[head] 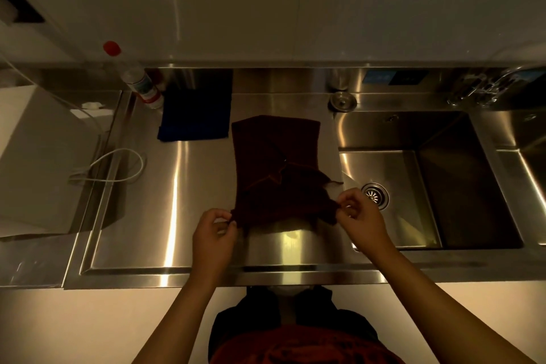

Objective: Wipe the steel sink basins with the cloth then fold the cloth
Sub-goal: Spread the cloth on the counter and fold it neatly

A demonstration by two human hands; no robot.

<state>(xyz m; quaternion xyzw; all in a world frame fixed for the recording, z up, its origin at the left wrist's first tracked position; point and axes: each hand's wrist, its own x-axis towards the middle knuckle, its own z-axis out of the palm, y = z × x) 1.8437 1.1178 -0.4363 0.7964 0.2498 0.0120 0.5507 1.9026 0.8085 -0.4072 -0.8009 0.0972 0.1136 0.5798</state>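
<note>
A dark maroon cloth (274,165) lies on the steel drainboard (165,192), left of the sink basin (461,180). Its far part is flat; its near edge is lifted off the steel. My left hand (214,238) pinches the near left corner of the cloth. My right hand (359,217) pinches the near right corner, just beside the basin's left rim. The basin has a round drain strainer (375,195) in its floor. A second basin (531,151) shows at the far right edge.
A folded dark blue cloth (195,115) lies at the back of the drainboard beside a red-capped bottle (139,83). A steel drain plug (342,101) sits behind the basin, a faucet (484,86) at back right. A white cable (112,168) loops at left.
</note>
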